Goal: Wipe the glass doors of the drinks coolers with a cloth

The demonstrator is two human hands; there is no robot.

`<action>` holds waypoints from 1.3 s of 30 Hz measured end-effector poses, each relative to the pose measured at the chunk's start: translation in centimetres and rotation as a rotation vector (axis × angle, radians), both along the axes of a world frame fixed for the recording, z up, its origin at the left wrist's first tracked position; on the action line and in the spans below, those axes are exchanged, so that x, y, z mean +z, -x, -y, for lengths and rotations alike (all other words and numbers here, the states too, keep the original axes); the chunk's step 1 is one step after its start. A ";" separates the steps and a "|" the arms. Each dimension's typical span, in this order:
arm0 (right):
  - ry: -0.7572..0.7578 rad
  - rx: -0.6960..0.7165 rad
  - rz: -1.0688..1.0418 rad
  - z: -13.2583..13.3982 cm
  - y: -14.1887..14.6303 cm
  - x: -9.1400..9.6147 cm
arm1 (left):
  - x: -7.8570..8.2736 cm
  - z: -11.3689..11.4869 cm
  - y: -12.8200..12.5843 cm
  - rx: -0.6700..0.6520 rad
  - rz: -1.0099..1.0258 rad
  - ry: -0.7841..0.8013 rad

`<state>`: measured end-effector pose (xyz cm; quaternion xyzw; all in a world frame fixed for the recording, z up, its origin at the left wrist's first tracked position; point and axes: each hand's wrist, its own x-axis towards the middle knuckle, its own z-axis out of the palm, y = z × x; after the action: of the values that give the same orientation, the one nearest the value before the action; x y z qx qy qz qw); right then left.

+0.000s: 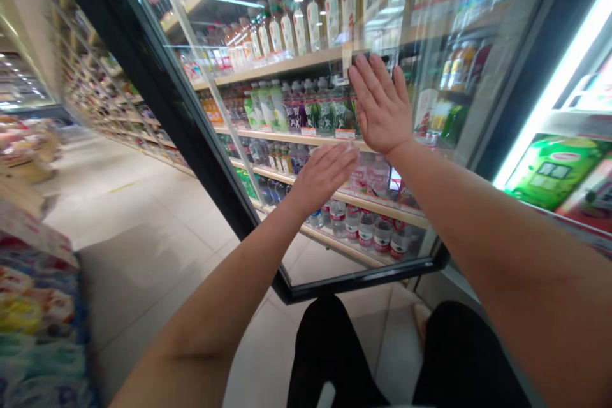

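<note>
A black-framed glass door [189, 134] stands swung out in front of me, tilted across the view. My right hand [385, 105] lies flat against the glass, palm forward and fingers stretched. Lower and to the left, my left hand [325, 173] also reaches to the glass, its fingers extended and close together. I see nothing clearly held in either hand; a faint pale patch by the left fingertips is too blurred to make out. Through the glass show shelves of drinks, with green-and-white bottles [268, 105] behind the hands and water bottles [366, 229] at the bottom.
At the right, a lit cooler compartment holds a green package [549, 169]. Stacked packaged goods [38, 312] stand at the lower left. A tiled floor [143, 217] runs along long shelves [109, 95] at the left. My black-clad legs [329, 350] are below the door.
</note>
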<state>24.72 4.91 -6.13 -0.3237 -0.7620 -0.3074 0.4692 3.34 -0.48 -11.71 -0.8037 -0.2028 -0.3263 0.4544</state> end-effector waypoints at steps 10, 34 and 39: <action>-0.039 0.120 -0.033 -0.5 -0.1 -0.2 | 0.9 0.0 0.5 0.034 0.107 -0.013; -0.057 -0.075 0.010 -0.2 0.0 -0.1 | 2.5 -0.3 1.9 0.013 0.134 -0.078; -0.049 -0.062 0.009 -0.5 0.0 -0.2 | 2.9 0.3 1.6 0.021 0.014 -0.027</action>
<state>24.75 5.38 -6.33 -0.3341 -0.7460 -0.3417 0.4638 1.75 -0.75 -8.79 -0.7930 -0.2100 -0.3298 0.4671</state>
